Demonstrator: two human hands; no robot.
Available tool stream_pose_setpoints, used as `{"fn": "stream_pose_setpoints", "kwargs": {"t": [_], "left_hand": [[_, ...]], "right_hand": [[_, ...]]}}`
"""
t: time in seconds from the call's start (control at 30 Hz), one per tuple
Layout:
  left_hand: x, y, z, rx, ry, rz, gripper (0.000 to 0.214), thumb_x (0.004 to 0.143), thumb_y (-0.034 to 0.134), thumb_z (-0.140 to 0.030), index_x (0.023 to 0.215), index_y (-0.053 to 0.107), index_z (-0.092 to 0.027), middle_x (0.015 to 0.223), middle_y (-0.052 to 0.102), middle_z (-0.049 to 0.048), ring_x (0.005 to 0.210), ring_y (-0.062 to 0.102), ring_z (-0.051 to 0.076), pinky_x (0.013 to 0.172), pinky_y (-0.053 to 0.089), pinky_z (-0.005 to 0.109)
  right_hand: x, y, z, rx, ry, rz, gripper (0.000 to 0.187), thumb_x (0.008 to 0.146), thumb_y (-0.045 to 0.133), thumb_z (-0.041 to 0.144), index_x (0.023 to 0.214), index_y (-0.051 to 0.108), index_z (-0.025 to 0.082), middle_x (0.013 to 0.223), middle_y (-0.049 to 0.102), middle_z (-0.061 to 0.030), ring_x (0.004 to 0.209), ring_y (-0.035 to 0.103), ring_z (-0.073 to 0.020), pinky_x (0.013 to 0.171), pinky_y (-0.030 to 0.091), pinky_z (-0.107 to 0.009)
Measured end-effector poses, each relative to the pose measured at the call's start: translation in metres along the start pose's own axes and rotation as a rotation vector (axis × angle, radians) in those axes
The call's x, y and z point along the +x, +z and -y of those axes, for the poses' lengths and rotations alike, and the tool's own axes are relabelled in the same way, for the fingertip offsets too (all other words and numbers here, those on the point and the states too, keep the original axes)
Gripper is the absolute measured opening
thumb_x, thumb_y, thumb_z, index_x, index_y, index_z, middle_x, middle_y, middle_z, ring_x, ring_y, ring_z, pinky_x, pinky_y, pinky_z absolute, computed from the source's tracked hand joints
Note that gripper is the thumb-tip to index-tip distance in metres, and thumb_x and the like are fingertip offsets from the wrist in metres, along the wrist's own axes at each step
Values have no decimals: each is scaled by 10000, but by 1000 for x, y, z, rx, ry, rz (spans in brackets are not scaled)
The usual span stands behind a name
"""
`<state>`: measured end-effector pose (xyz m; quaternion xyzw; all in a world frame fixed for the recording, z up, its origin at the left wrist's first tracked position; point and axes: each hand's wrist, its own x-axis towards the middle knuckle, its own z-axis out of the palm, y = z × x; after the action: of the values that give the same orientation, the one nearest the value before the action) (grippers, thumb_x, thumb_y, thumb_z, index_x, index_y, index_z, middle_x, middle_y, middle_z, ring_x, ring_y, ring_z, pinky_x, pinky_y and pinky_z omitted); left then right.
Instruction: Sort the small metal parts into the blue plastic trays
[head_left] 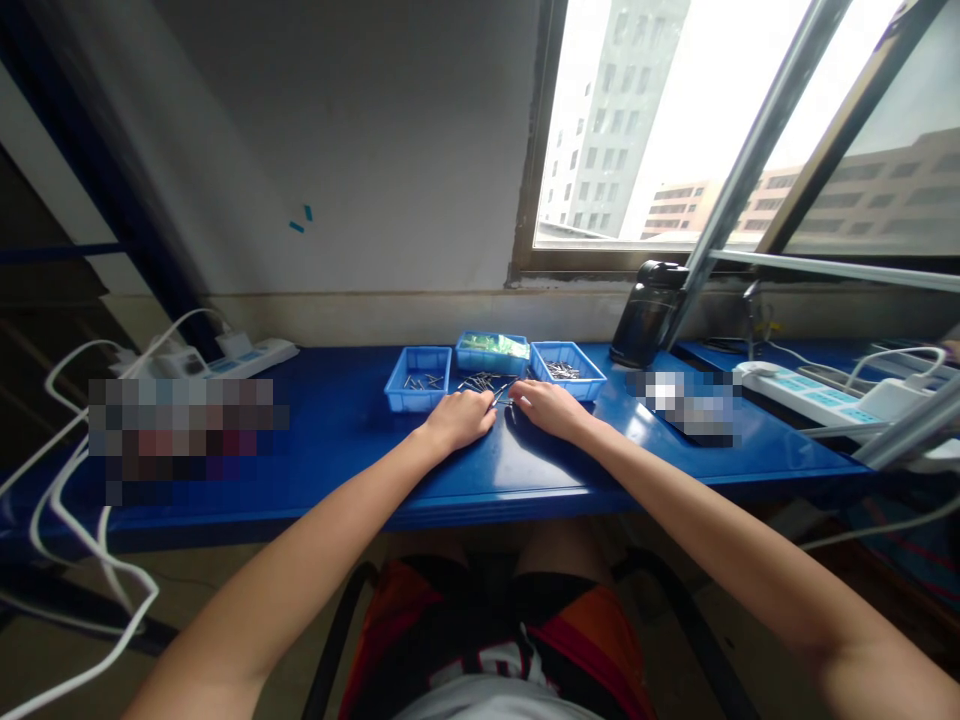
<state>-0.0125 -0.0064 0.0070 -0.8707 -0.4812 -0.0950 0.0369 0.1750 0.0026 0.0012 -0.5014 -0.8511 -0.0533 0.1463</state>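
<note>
My left hand (466, 418) rests on the blue tabletop (337, 450), its fingers closed around a thin, dark metal piece. Just to its right, my right hand (547, 405) has its fingers bent and pressed together near the same piece; what they hold is too small to make out. A loose pile of thin metal pieces (478, 382) lies just beyond both hands. Several similar pieces are in the left blue tray (416, 404), and many more fill the right blue tray (589, 384). Between these two, farther back, the middle blue tray (469, 363) carries a green packet (499, 346).
A black bottle (643, 318) stands at the back right, with a blurred-out object (690, 408) in front of it. Power strips with white cables lie at the far right (817, 392) and left (255, 358). Another blurred-out patch covers things on the left. Metal frame bars rise at the right.
</note>
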Motion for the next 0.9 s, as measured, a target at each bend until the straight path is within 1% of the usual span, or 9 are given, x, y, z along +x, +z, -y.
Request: {"fn": "stream_pose_setpoints", "kwargs": {"t": [0.1, 0.2, 0.3, 0.4, 0.47, 0.53, 0.6, 0.73, 0.9], "left_hand": [[0, -2, -1, -17, -11, 17, 270, 874, 383, -349, 974, 573, -185, 919, 654, 99, 857, 622, 239, 733, 471, 314], [-1, -4, -2, -22, -15, 28, 266, 876, 377, -340, 977, 572, -190, 922, 656, 90, 856, 621, 230, 735, 470, 302], [-1, -5, -2, -25, 49, 38, 254, 875, 379, -326, 1011, 557, -206, 929, 660, 77, 855, 622, 221, 734, 469, 294], [-1, -4, -2, -26, 123, 36, 273, 876, 381, -336, 1083, 534, -244, 976, 657, 56, 888, 620, 221, 745, 468, 295], [-1, -2, -1, -20, 145, 27, 292, 882, 369, -340, 1117, 528, -266, 1015, 651, 50, 917, 616, 226, 754, 468, 305], [0, -1, -1, -14, 138, 29, 308, 888, 357, -347, 1123, 540, -266, 1036, 646, 57, 943, 609, 232, 769, 466, 315], [0, 0, -2, -11, 101, 34, 326, 889, 355, -361, 1118, 558, -250, 1040, 644, 70, 960, 602, 234, 790, 459, 321], [1, 2, -1, -3, 25, 24, 366, 884, 361, -394, 1127, 563, -209, 1043, 642, 101, 963, 597, 245, 806, 451, 335], [3, 6, 1, 4, 28, 9, 381, 880, 363, -405, 1130, 562, -197, 1037, 644, 111, 939, 606, 254, 792, 455, 345]], "right_hand": [[0, 2, -2, 47, 32, -25, 221, 857, 418, 203, 987, 596, 210, 1008, 648, -49, 869, 603, -161, 713, 413, -225], [0, 2, -2, 88, 26, -27, 203, 833, 448, 192, 953, 610, 208, 995, 649, -45, 870, 596, -156, 732, 411, -224], [1, 3, -3, 111, 24, -54, 195, 814, 466, 183, 936, 617, 206, 977, 648, -43, 855, 590, -153, 731, 409, -225], [3, 4, -4, 126, 26, -115, 185, 817, 461, 193, 916, 618, 198, 936, 645, -41, 809, 583, -145, 733, 406, -228], [4, 5, -4, 140, 23, -164, 185, 820, 453, 195, 907, 616, 196, 924, 641, -38, 773, 575, -136, 733, 404, -230], [4, 5, -5, 150, 23, -200, 187, 815, 449, 186, 901, 615, 196, 922, 637, -37, 739, 564, -128, 726, 401, -233], [5, 4, -6, 161, 21, -213, 187, 800, 455, 173, 891, 616, 194, 906, 634, -36, 714, 552, -123, 712, 399, -232], [4, 2, -6, 197, -12, -171, 176, 754, 483, 156, 860, 620, 186, 850, 626, -31, 686, 535, -120, 680, 394, -225], [2, 3, -4, 212, -57, -66, 187, 738, 481, 135, 857, 616, 185, 851, 630, -27, 707, 540, -121, 670, 389, -216]]}}
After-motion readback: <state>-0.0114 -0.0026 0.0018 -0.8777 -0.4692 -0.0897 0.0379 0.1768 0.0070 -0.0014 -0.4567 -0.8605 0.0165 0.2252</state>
